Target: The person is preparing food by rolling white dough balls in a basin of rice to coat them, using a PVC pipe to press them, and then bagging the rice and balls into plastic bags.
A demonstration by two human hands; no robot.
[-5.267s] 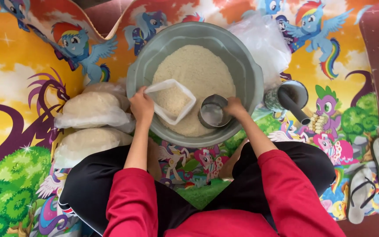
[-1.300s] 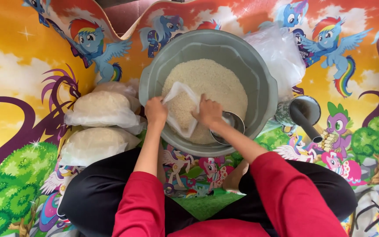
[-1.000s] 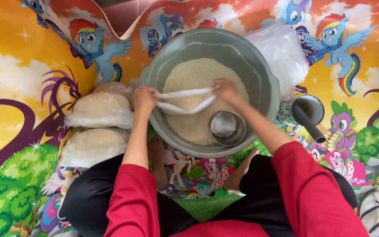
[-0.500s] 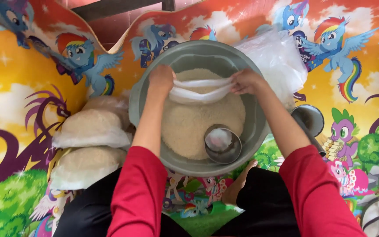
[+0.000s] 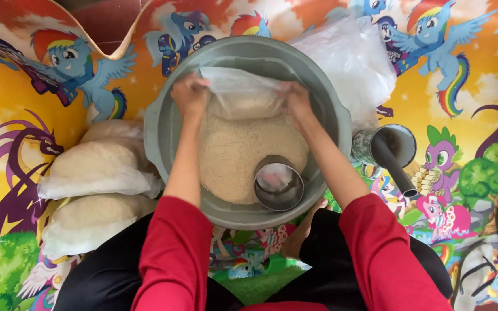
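A bright cartoon mat [image 5: 41,109] covers the floor. On it stands a big grey basin [image 5: 162,135] of rice. At nine o'clock from it lie filled bags [image 5: 96,167]; at one o'clock, a pile of empty bags [image 5: 355,60]. Over the far part of the basin, the left hand [image 5: 189,95] and right hand [image 5: 297,99] each pinch one side of a clear bag [image 5: 243,92], partly filled. This seems the closing step; next, the mouth needs gathering and tying. A steel cup [image 5: 278,184] rests at five o'clock.
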